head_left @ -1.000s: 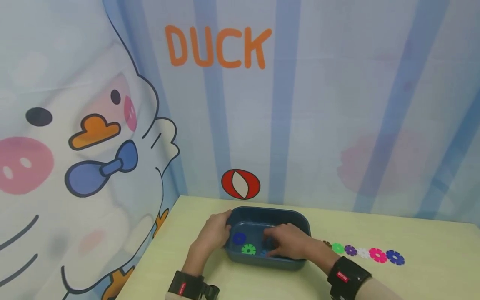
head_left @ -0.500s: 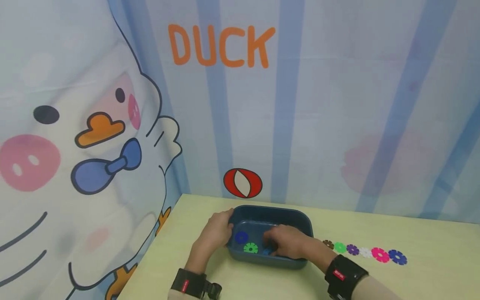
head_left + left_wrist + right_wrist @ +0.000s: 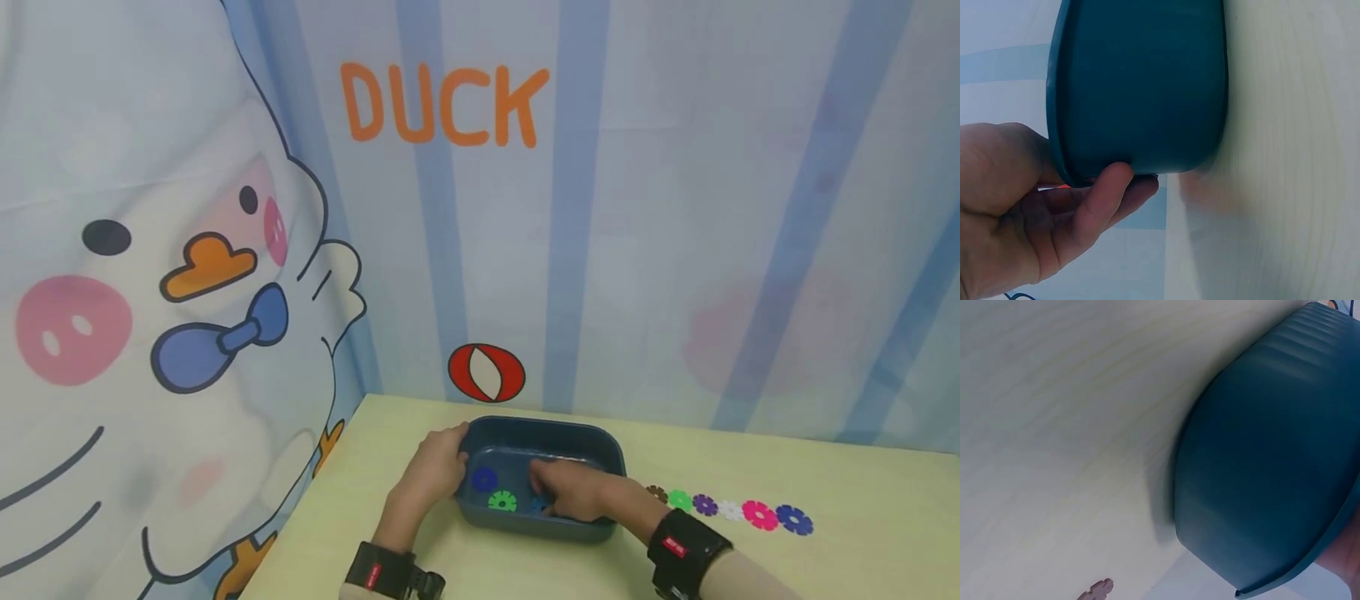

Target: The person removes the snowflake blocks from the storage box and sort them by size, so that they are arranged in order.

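Observation:
A dark blue plastic bin (image 3: 540, 527) stands on the table. My left hand (image 3: 433, 467) grips its left end, thumb by the rim and fingers against the outer wall; the left wrist view shows these fingers (image 3: 1100, 197) at the bin's end. My right hand (image 3: 573, 487) reaches inside, thumb and fingers curled about a small blue snowflake disc (image 3: 537, 504), which they partly cover. To its left in the bin lie a green snowflake disc (image 3: 502, 501) and a dark blue one (image 3: 484, 479). The bin's wall hides most of the right hand in the right wrist view.
Right of the bin, several snowflake discs lie in a row: brown (image 3: 656, 495), green (image 3: 680, 500), purple (image 3: 705, 505), white (image 3: 731, 510), pink (image 3: 761, 515) and blue (image 3: 795, 519). A printed cloth backdrop (image 3: 637, 250) rises behind the pale table (image 3: 862, 500).
My right hand's fingers have curled closer about the small blue disc, which has shifted slightly right within the bin. My left hand keeps its grip; the head view has shifted a little.

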